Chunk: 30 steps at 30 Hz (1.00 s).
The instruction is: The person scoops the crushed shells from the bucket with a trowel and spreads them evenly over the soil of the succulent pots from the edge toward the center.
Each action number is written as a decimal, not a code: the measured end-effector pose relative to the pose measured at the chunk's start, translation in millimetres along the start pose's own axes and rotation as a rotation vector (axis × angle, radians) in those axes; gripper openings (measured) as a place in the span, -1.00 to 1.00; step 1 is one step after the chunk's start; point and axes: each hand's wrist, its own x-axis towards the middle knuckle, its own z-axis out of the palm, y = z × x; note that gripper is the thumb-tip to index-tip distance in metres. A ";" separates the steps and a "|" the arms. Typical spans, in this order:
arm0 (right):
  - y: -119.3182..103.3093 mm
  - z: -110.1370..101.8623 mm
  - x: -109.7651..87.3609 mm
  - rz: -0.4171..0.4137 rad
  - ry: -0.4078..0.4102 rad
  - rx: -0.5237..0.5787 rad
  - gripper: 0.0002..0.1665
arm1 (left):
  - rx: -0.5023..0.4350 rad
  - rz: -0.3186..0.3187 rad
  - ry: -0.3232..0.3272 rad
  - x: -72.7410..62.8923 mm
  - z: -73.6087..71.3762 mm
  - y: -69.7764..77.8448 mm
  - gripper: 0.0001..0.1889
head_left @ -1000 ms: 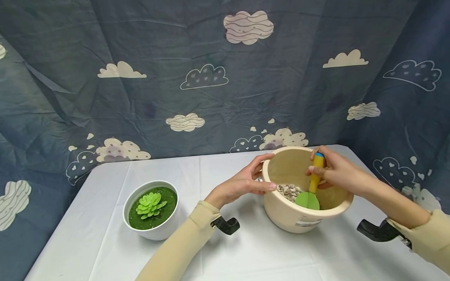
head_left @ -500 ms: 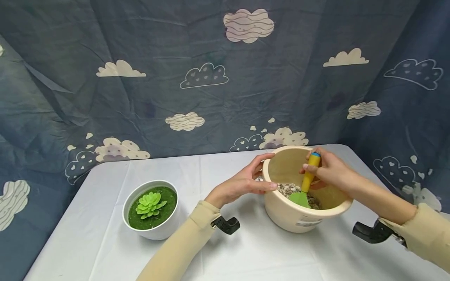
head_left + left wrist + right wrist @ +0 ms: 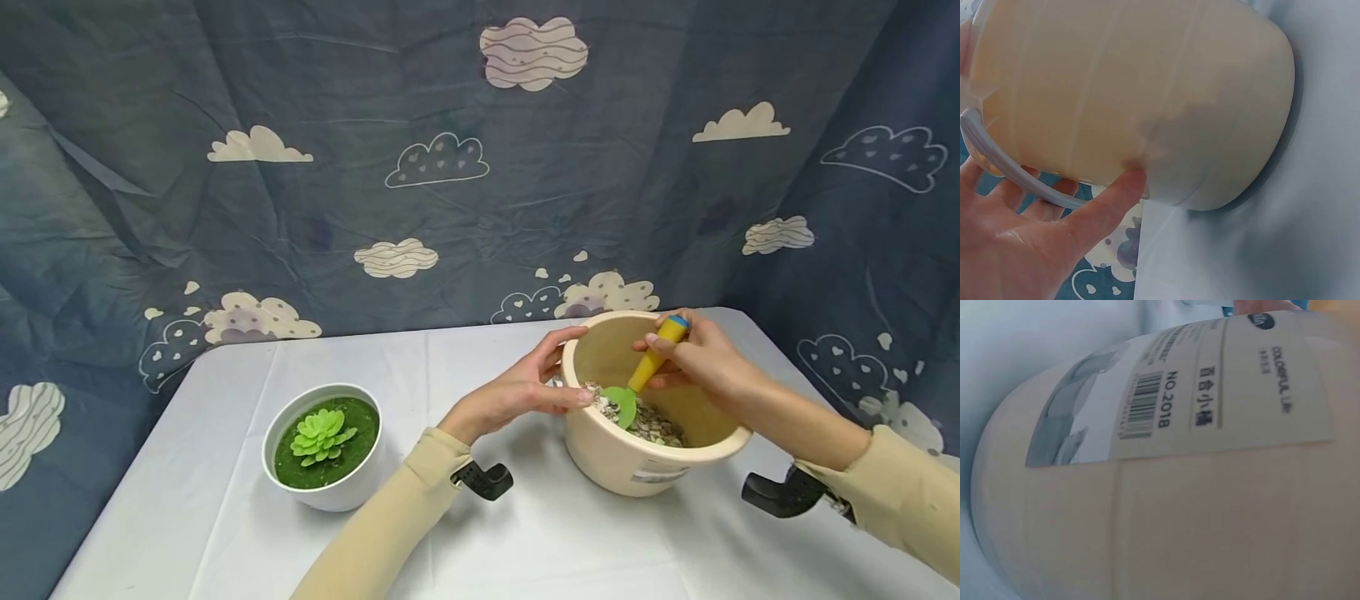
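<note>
A cream plastic bucket stands on the right half of the table, tilting slightly, with mottled beige-grey loose bits inside. My right hand grips the yellow handle of a small toy shovel over the bucket's opening. The shovel's green blade lies against the bits at the bucket's left side. Spread fingers of my left hand rest on the bucket's left side, thumb at the rim. In the left wrist view they lie straight against the wall beside a grey bail handle. The right wrist view shows the bucket's printed label.
A white pot holding a green succulent on a mossy surface stands left of my left forearm. White cloth covers the table. Behind it hangs a dark blue curtain with cloud prints.
My right hand has swung the shovel blade leftward across the bits, and its handle now leans more to the right. The left hand and the bucket have stayed in place.
</note>
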 end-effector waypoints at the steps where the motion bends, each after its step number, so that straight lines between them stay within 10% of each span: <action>1: -0.1 -1.4 -0.8 -0.007 0.011 0.026 -0.55 | -0.001 0.000 -0.003 0.2 0.1 -0.2 -0.14; 30: 10.1 -51.3 -46.6 -0.096 -0.043 0.636 -0.75 | -0.013 0.000 0.001 0.5 -1.6 -0.8 -0.15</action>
